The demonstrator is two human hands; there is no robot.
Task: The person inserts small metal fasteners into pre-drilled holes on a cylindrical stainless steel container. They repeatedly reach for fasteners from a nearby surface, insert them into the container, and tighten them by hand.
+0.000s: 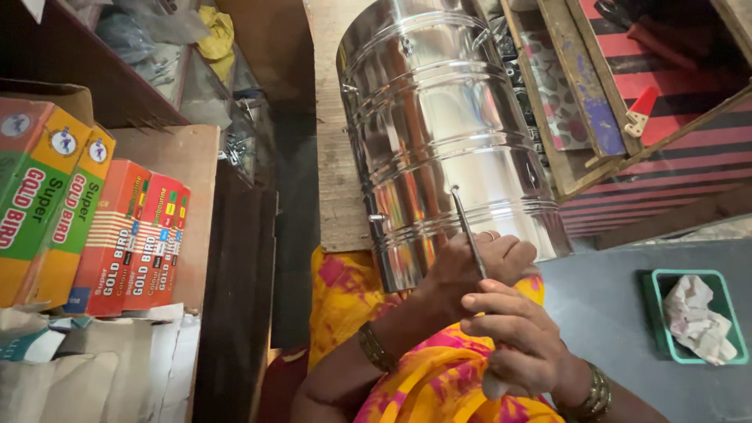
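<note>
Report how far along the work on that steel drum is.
Done: the steel drum lies on its side on the wooden board, body shiny and whole. In hand: the right hand holds a thin metal tool against it; the left hand steadies the tool. Left: no finished marks are visible yet.

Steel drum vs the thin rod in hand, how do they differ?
The steel drum is wide, ribbed and mirror-bright; the thin rod is slim, plain and duller grey. The drum rests on the wooden board, steadied by the left hand; the rod is held by the right hand, its tip against the drum's side. Both look like metal.
</note>
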